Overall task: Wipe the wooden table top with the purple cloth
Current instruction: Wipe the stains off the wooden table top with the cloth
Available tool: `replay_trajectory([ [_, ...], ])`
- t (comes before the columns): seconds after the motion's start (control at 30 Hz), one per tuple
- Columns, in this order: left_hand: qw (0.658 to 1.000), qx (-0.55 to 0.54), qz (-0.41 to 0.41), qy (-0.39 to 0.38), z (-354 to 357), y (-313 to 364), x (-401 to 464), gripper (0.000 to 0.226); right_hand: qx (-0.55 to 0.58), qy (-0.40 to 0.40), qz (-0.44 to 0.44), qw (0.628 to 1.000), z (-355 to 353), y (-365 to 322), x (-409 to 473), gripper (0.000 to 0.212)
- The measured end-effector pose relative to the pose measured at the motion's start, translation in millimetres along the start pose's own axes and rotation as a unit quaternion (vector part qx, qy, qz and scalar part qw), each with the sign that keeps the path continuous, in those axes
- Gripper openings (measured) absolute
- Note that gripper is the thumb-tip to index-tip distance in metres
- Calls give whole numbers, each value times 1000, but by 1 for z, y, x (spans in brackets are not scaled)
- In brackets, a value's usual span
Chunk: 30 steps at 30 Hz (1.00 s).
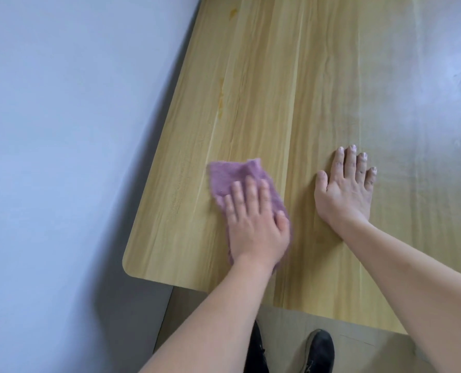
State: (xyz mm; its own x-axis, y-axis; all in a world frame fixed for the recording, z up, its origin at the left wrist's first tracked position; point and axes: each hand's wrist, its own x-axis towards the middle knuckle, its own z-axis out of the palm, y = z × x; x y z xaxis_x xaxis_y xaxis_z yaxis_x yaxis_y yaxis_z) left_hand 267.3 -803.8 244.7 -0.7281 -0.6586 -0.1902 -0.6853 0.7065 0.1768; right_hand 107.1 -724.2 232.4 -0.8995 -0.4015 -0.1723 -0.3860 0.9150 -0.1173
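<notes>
The purple cloth lies flat on the wooden table top near its front left corner. My left hand presses down on the cloth with straight fingers, covering its near half. My right hand rests flat on the bare wood a little to the right of the cloth, fingers spread. A few yellowish stains mark the wood farther back on the left side.
A pale wall runs along the table's left edge. The table's rounded front left corner is close to the cloth. My dark shoes stand on the floor below the front edge. Glare washes out the right side.
</notes>
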Motion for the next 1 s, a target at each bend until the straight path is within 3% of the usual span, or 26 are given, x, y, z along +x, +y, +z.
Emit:
replay_trajectory([
  [0.07, 993, 24, 111, -18, 2, 3, 7, 72, 2, 6, 1, 1000, 1, -1, 0, 65],
  [0.13, 990, 52, 133, -22, -3, -19, 13, 71, 2, 5, 0, 1000, 1, -1, 0, 65],
  [0.3, 986, 42, -161, 28, -22, -97, 30, 71, 4, 5, -2, 1000, 1, 0, -2, 65],
  [0.4, 978, 5, -205, 44, -21, -93, 41, 70, 13, 3, -5, 1000, 0, -1, -3, 65],
  [0.47, 988, 11, -147, 53, -17, -65, 44, 69, 12, 1, -2, 1000, -2, 0, -4, 65],
  [0.53, 998, 35, -14, 42, -8, -29, 41, 67, 9, 1, -4, 1000, -2, 1, -3, 65],
  [0.63, 984, 46, 170, -1, 0, 3, 42, 65, 12, 3, 0, 1000, -1, 0, -2, 65],
  [0.73, 970, 66, 234, -18, -8, -12, 57, 65, 11, 6, 1, 1000, -1, -1, -1, 64],
  [0.8, 983, 82, 162, -9, -13, -37, 71, 65, 10, 4, -4, 1000, 0, 0, -1, 63],
  [0.93, 994, 43, -96, 40, -29, -77, 93, 64, 11, 3, -5, 1000, 0, 0, -2, 63],
  [1.0, 992, 29, -117, 41, -30, -65, 95, 63, 11, 3, -7, 1000, 0, 0, -2, 63],
])
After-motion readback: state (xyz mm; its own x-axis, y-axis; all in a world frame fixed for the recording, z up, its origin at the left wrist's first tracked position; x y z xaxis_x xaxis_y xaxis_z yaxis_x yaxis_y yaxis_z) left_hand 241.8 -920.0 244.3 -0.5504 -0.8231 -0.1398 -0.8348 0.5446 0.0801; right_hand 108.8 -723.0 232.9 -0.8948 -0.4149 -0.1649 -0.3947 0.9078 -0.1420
